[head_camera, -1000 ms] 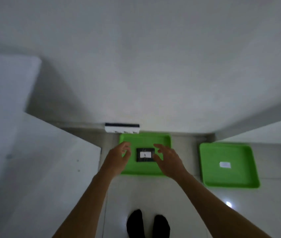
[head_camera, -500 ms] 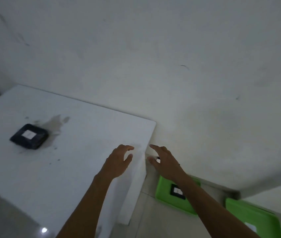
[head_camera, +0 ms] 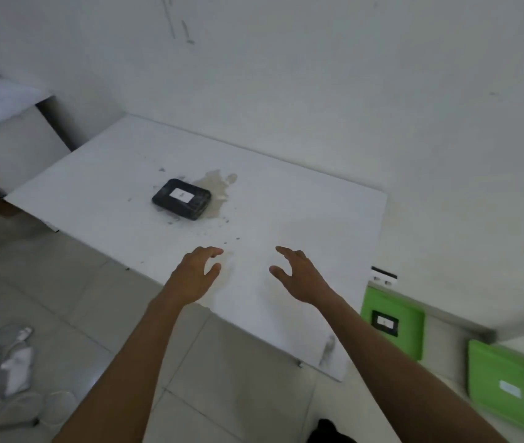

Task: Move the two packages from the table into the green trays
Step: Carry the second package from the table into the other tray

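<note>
Both hands empty over the counter [head_camera: 302, 225]: left hand [head_camera: 194, 275] and right hand [head_camera: 302, 276], grip spread. One black package [head_camera: 181, 198] lies on the counter. Another black one [head_camera: 384, 322] sits in the near green tray [head_camera: 409, 334].

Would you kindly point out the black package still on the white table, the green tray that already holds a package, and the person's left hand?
black rectangular package [head_camera: 181, 199]: head view, on its top face by the white label.
green plastic tray holding a package [head_camera: 410, 321]: head view, bare floor right of the package.
left hand [head_camera: 195, 274]: head view, back of the hand.
</note>
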The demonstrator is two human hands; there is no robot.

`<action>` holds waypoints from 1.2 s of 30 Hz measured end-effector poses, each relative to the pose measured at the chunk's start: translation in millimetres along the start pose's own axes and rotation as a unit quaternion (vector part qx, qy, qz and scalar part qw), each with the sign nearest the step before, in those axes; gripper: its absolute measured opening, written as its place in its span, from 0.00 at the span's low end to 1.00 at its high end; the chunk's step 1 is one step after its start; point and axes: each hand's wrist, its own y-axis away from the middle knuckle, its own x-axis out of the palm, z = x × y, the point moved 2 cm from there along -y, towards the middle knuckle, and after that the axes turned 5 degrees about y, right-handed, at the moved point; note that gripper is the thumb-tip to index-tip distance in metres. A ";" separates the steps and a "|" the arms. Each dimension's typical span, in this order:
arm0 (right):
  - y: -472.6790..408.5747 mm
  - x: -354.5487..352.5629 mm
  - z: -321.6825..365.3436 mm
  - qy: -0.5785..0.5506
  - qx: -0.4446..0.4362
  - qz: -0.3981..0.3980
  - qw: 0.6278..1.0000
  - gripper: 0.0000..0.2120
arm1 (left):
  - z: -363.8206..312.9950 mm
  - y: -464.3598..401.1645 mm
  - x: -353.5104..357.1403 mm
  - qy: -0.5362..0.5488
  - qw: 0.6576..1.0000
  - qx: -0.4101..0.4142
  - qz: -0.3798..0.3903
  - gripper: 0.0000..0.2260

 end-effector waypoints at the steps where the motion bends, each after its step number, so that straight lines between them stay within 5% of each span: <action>1: -3.8 8.8 12.6 -0.003 0.002 0.002 1.000 0.29 | 12.0 1.2 -14.3 -0.001 1.000 -0.004 -0.002 0.16; 17: -162.5 85.1 125.4 0.086 0.041 -0.003 0.995 0.32 | 176.0 -123.0 -126.1 -0.036 0.999 -0.011 0.031 0.22; 30: -266.3 123.7 183.5 -0.012 0.197 -0.087 0.976 0.33 | 237.6 -289.3 -156.0 -0.041 0.985 0.079 0.146 0.22; 36: -298.0 149.6 201.3 -0.120 0.272 -0.136 0.945 0.34 | 257.8 -334.4 -146.3 -0.011 0.976 0.070 0.204 0.30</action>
